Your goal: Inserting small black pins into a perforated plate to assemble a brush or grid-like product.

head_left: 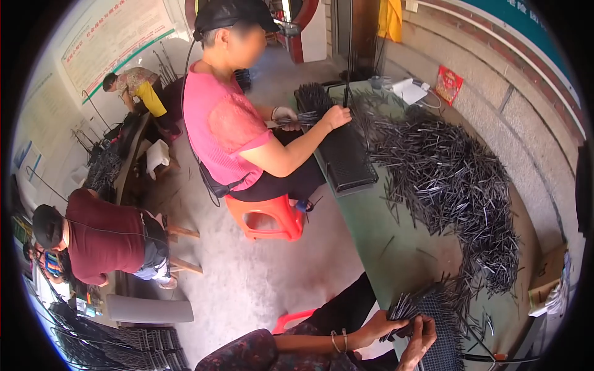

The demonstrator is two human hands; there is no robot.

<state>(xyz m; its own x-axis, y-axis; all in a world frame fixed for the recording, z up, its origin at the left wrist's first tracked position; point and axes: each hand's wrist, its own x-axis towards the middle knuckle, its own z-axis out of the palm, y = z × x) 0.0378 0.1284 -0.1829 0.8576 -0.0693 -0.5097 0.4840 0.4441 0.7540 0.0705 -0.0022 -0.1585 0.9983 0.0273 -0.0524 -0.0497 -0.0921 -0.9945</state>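
Note:
My left hand (374, 328), with bracelets at its wrist, is closed round a bundle of thin black sticks (403, 307) at the front end of the green table. Close beside it, my right hand (419, 344) has its fingers bent together at the lower end of the bundle. Whatever lies between those fingertips is too small to make out. Under and beside both hands is a black grid tray (438, 316), with sticks standing along its edge. Loose sticks lie to its right.
A big heap of black sticks (445, 173) covers much of the green table (365, 216). Across from me a co-worker in pink (216, 123) sits on a red stool (266, 217), beside a long black tray (346, 157). Two people work at the left. A cardboard box (547, 272) stands right.

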